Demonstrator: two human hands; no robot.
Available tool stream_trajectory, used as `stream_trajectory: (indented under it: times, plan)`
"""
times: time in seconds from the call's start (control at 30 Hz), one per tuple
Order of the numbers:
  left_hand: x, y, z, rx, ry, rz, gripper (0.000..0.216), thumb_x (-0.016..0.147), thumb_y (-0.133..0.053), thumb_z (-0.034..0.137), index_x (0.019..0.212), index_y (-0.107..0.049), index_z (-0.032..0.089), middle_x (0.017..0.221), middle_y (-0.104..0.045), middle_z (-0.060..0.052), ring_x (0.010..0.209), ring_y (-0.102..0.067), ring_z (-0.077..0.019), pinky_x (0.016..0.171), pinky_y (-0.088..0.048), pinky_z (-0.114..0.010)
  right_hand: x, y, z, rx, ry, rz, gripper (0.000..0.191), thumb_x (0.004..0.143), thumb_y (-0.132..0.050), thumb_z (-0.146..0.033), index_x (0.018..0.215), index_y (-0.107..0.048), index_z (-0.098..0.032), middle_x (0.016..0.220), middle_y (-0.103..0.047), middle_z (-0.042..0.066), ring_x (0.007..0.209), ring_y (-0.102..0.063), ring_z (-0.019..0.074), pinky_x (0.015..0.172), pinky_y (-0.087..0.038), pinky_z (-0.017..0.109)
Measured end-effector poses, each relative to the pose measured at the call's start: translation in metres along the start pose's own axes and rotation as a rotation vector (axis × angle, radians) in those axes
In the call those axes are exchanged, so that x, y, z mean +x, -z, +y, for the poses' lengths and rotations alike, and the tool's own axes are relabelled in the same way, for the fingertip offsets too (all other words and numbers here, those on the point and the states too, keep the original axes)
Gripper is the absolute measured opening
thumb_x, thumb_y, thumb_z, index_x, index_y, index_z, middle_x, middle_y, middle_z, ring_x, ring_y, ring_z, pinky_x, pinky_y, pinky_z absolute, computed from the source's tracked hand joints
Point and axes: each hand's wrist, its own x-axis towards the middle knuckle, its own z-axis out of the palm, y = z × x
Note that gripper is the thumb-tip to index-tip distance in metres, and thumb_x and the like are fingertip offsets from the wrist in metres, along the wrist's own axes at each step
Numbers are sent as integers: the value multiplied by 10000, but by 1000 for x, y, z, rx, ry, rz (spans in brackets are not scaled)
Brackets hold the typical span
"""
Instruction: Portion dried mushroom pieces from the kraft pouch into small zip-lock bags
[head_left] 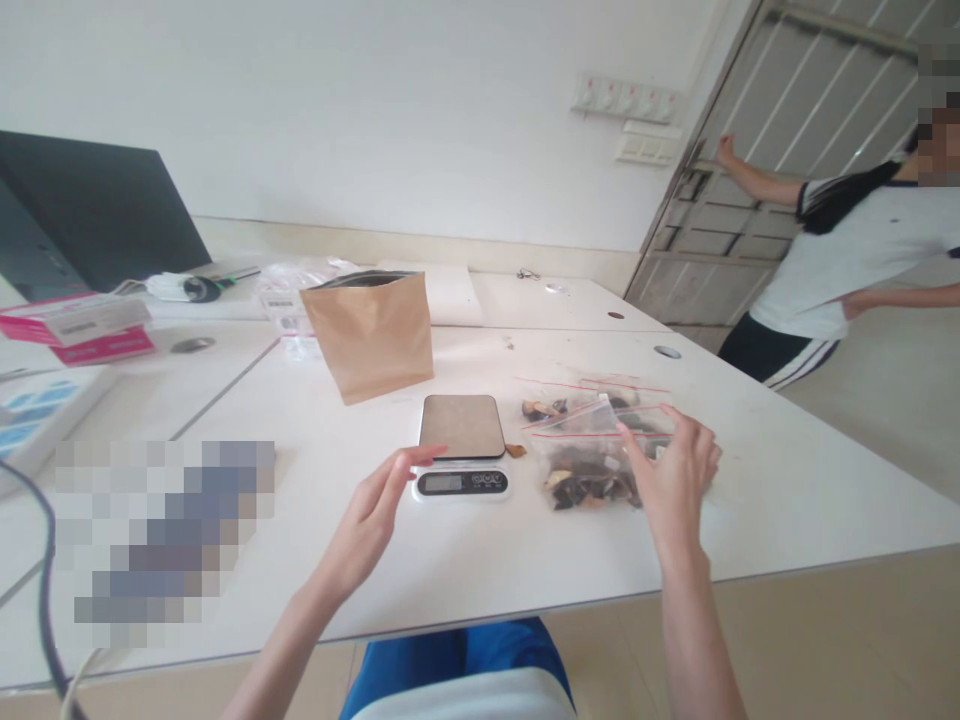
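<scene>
On the table stands a small digital kitchen scale (pixel 461 482) with a square metal plate and nothing lying on it. My left hand (pixel 384 490) is at its left front corner, fingers stretched out over the edge of the plate; whether they touch it I cannot tell. To the right lie several clear zip bags (pixel 589 470) with red seal lines, holding dark and tan dried pieces. Above their right end is my right hand (pixel 679 465), thumb and fingers apart, the thumb close to a bag's upper edge. A small brown dried piece (pixel 515 451) lies beside the scale.
Behind the scale, a brown kraft paper pouch (pixel 375 335) stands upright with its top open. Further left are a crumpled plastic bag (pixel 289 300), pink boxes (pixel 105 330) and a black monitor (pixel 105 220). A cable (pixel 49 580) crosses the near left. Another person (pixel 847 250) stands by the door.
</scene>
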Motion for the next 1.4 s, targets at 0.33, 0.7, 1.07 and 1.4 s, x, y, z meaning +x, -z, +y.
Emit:
stream_trajectory:
  times: [0.33,0.7,1.07,1.4]
  plan:
    - [103,50,46,504,-522,624,461,841,-454,252,1287,-481,136,1372,-456,-162,1319,-380,-261,1087,-296,-459,-35,-33,-2,-294,391,-586,478,955,-359,-403,1314,-497,-119,1388,-490,176,1295,-439,331,998,-410,482]
    - [183,74,35,718,-275,672,429,906,-369,338,1276,-550,219,1483,-377,-88,1403,-229,-316,1120,-139,-544,-24,-57,-44,-114,802,-637,267,909,-444,-134,1100,-629,-156,1131,-655,117,1084,-577,251,927,-446,384]
    - [148,103,66,861,-194,321,412,905,-304,363,974,-681,211,1116,-645,-85,1034,-576,-284,942,-394,-446,10,-68,-72,209,613,-595,97,843,-558,-127,901,-616,-179,871,-686,62,848,-628,207,811,-474,365]
    - [130,106,69,731,-340,-107,287,705,-431,280,840,-684,295,835,-697,-8,730,-643,-201,632,-492,-264,30,-64,-198,672,941,-409,192,947,-469,-271,1063,-609,-209,1013,-692,36,946,-599,158,857,-446,319]
